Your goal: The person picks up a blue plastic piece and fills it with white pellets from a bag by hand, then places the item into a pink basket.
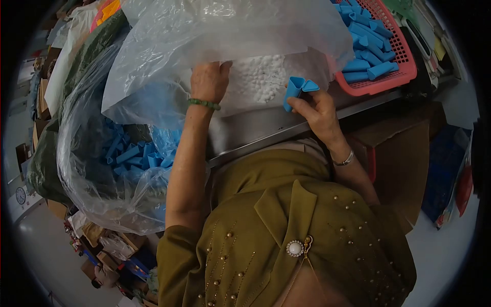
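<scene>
In my right hand is a small blue three-sided plastic case, tilted, with its triangular cap flipped open. Thumb and fingers close round its side. My left hand reaches under the edge of a translucent plastic bag; its fingers are mostly hidden there, so whether they grip anything does not show. Between the two hands lies a heap of small white pieces on a pale sheet, too small to name.
At the upper right, a pink basket holds many blue cases. A large clear bag on the left contains more blue cases. The metal table's edge runs before my body, with a cardboard box below right.
</scene>
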`<state>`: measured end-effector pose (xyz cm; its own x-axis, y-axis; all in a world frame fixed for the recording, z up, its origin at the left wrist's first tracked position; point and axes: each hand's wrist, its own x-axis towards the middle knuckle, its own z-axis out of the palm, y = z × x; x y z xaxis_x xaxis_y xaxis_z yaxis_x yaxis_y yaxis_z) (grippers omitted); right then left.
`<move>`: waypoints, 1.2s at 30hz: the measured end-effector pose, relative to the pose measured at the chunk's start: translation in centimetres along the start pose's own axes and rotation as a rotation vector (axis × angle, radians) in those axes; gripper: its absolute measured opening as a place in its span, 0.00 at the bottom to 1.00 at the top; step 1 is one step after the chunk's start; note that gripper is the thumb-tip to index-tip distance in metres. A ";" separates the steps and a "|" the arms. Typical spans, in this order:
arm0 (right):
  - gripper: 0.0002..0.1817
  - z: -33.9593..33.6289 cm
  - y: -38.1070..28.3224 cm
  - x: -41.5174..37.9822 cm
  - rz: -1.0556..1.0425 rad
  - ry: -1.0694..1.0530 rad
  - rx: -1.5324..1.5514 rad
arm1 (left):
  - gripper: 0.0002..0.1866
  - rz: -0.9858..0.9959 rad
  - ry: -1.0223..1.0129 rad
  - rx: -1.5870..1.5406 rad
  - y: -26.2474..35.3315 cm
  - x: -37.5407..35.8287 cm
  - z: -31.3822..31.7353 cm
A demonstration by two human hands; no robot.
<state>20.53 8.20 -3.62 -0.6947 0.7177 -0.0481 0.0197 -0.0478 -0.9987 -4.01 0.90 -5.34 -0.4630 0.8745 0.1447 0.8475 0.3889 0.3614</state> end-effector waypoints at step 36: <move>0.18 -2.0 -1.7 1.2 -0.124 -0.108 -0.726 | 0.20 0.148 -0.102 -0.525 5.2 -5.3 1.9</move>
<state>21.04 10.54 -2.02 -0.7889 0.6137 0.0303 0.3806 0.5268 -0.7600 3.39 -1.16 -5.99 -0.2997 0.9424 0.1484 0.6462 0.0861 0.7583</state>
